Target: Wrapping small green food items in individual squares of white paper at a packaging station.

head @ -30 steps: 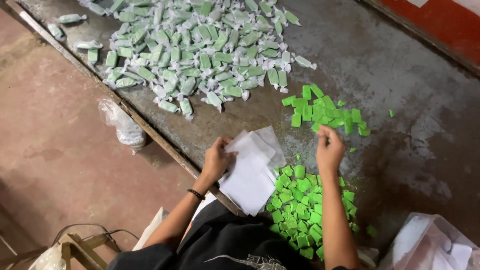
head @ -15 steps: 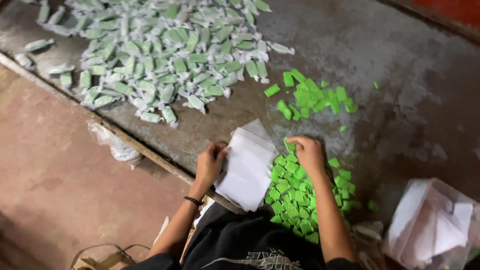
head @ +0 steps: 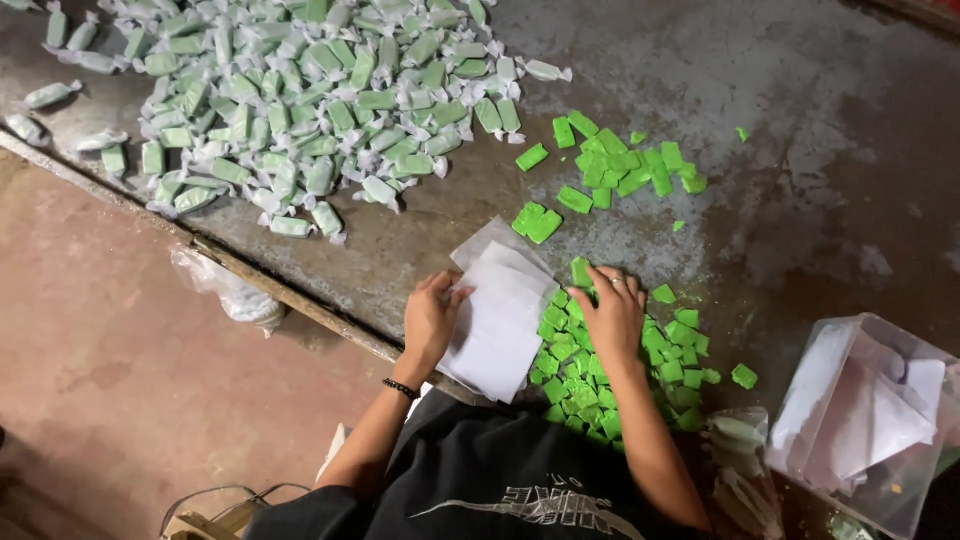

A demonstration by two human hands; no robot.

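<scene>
My left hand point(head: 432, 318) rests on the left edge of a stack of white paper sheets point(head: 500, 315), thumb touching the top sheet. My right hand point(head: 612, 312) lies palm down on a pile of bare green candy blocks point(head: 585, 375) beside the stack, fingers spread over the pieces. I cannot tell whether it grips one. A second loose group of green blocks point(head: 620, 170) lies farther up the grey worktable point(head: 800, 150). A large heap of wrapped candies point(head: 290, 100) covers the table's upper left.
A clear plastic bag with white paper point(head: 865, 420) sits at the lower right. Below the table's metal edge point(head: 270, 285) hangs a crumpled plastic bag point(head: 225, 290) over a reddish floor point(head: 120, 380).
My right hand came down from the upper group of green blocks onto the nearer pile beside the paper. My left hand stayed on the stack. The view shifted closer.
</scene>
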